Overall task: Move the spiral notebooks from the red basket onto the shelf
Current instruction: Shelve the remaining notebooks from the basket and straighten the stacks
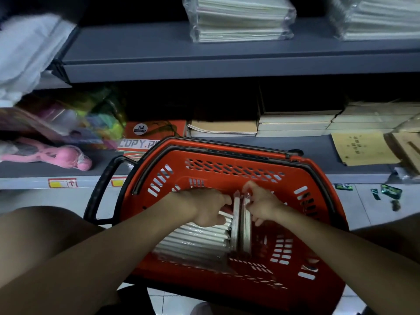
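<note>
Head view: grey shelf [227, 67] unit fills the top half, two tiers. Upper tier holds plastic-wrapped paper stacks [238, 19] at 12 and 1 o'clock, with bare board to their left. Lower tier holds an orange A4 copy-paper box [156, 130], tan pads [223, 128] and brown envelopes [363, 146]; a pink toy [56, 154] lies at 9 o'clock. Red basket [238, 169] sits at centre, far rim against the lower shelf edge, black handle [102, 189] folded out at 9 o'clock. Inside, spiral notebooks [200, 239] in clear wrap: white page edges, most leaning left in a row, two upright at the row's right end. Basket floor right of them is bare. Left hand [204, 205] grips the leaning row. Right hand [261, 201] pinches the upright pair's top.
</note>
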